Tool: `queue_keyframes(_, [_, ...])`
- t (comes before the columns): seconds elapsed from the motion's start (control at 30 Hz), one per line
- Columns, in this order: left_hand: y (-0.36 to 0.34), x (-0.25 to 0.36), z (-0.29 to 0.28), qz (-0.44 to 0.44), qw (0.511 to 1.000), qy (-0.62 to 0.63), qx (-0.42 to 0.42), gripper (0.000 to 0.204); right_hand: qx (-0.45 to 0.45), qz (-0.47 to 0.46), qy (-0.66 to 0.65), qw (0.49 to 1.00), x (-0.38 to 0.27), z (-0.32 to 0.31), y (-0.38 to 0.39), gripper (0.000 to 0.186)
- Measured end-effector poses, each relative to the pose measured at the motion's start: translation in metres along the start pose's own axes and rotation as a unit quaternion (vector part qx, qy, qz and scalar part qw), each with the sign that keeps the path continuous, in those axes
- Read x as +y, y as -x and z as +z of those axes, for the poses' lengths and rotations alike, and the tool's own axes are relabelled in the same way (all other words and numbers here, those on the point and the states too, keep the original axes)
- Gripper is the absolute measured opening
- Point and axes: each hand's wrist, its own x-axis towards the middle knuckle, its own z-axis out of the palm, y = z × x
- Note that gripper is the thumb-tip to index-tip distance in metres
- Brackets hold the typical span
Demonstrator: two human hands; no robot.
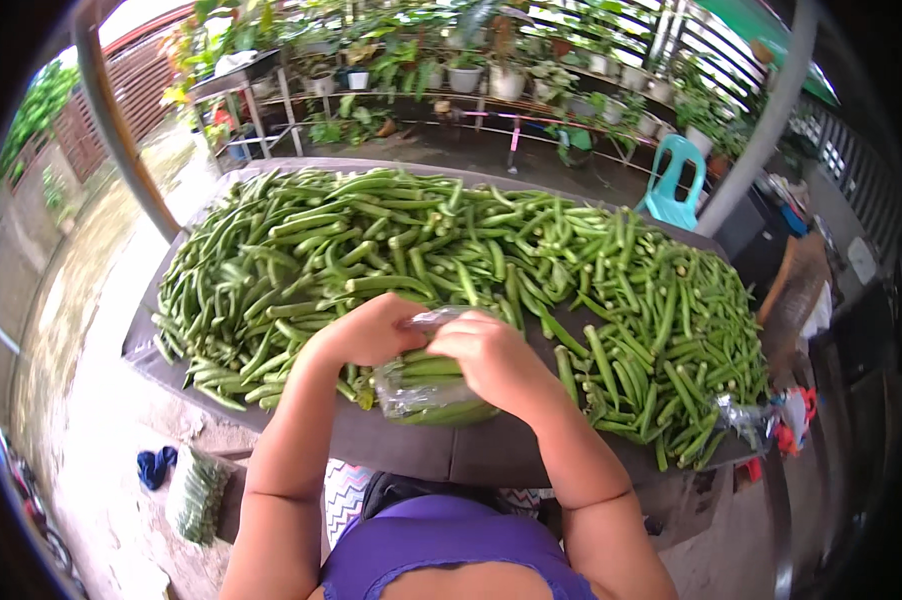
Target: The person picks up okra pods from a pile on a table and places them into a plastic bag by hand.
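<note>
A clear plastic bag (408, 397) with several green okra pods inside lies near the front edge of the table. My left hand (376, 330) is closed on the bag's upper left edge, fingers curled. From the other side, my right hand (486, 355) pinches the same gathered plastic, and the two hands almost meet there. Both cover part of the bag's opening, so I cannot tell how it is folded. Beyond and beside them spreads a big heap of loose okra (311, 235), which runs on to the right (661, 330).
The okra lies on a grey-covered table (411, 450). Clear plastic packaging (741, 415) sits at its right corner. A filled bag (199, 497) rests low at the left beside a dark blue cloth (156, 466). Beyond stand a turquoise chair (674, 180), posts (766, 120) and potted plants (466, 75).
</note>
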Motion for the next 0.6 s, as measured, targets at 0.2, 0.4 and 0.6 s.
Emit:
queue_keyframes(0.2, [0.002,0.008,0.003,-0.027,0.999,0.021,0.028,0.017,0.060,0.039,-0.029,0.997,0.006,0.018,-0.003,0.014])
queue_keyframes(0.4, [0.003,-0.007,0.017,-0.060,0.987,0.149,0.019,0.028,0.179,0.023,-0.063,0.982,0.002,-0.022,0.017,0.021])
queue_keyframes(0.6, [0.013,-0.004,0.020,-0.020,0.979,0.193,0.055,0.057,0.191,0.410,0.237,0.860,0.152,-0.071,0.147,0.012])
